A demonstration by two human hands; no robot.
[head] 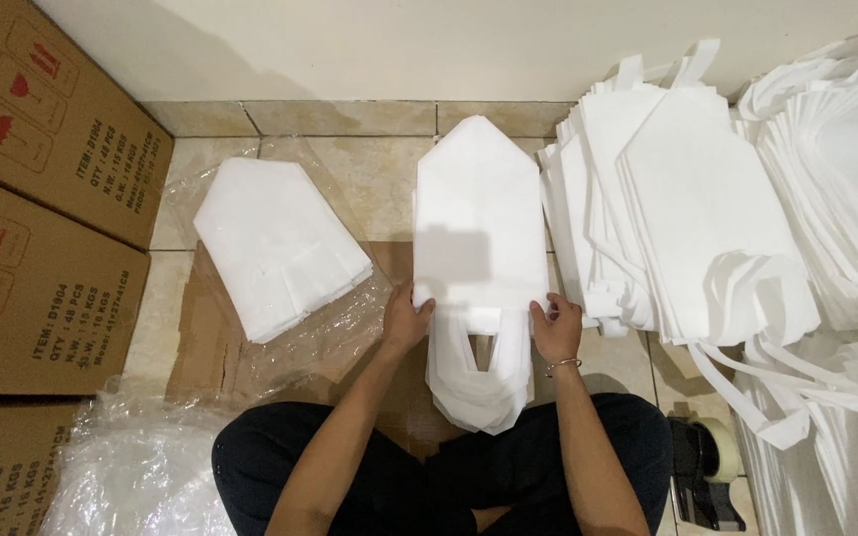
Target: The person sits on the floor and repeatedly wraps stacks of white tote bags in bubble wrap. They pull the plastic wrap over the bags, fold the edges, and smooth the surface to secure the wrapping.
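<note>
left hand [405, 323] and right hand [556, 330], fingers curled, pinch the near edges of the centre stack of white fabric bags [479, 238].

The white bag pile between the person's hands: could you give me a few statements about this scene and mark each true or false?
1. Both hands hold the middle stack of white bags. True: left hand, right hand.
2. A tape dispenser sits by the right knee. True.
3. The wrapped bundle lies to the person's right. False: it lies on the left, on clear plastic.
4. The cardboard boxes stand on the right. False: they stand on the left.
</note>
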